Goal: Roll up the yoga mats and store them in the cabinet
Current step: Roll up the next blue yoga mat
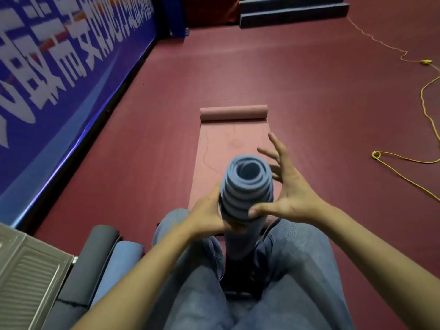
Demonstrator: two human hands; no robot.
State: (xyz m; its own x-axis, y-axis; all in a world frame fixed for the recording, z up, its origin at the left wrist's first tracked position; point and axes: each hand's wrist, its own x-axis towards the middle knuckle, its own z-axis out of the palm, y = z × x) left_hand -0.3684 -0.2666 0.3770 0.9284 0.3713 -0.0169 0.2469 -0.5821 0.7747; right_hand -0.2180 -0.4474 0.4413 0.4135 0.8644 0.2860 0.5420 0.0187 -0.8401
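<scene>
**Blue roll upright between the knees**

Blue foam fills the middle of the view: a rolled blue yoga mat (247, 189) stands on end between the person's denim-clad knees (188, 270), its coils telescoped upward so the inner layers rise above the outer ones. The left hand (209, 215) grips the roll's lower left side, fingers wrapped around it. The right hand (285, 184) is spread wide beside the roll, fingers straight and fanned, with only the thumb tip touching the outer coil at its right edge.

At the lower left, a rolled dark grey mat (95, 258) and a second rolled blue mat (121, 260) lie side by side on the floor, touching each other, just beside a pale metal cabinet (31, 277) with a louvred panel.

Beyond the knees, a pink mat (228, 144) lies flat on the dark red floor (321, 103), running away from the person; its far end is curled into a small roll.

A yellow cord (428, 110) loops across the floor well to the right. A blue banner (59, 67) with large white characters lines the left wall, and dark steps (292, 10) stand at the far end.
</scene>
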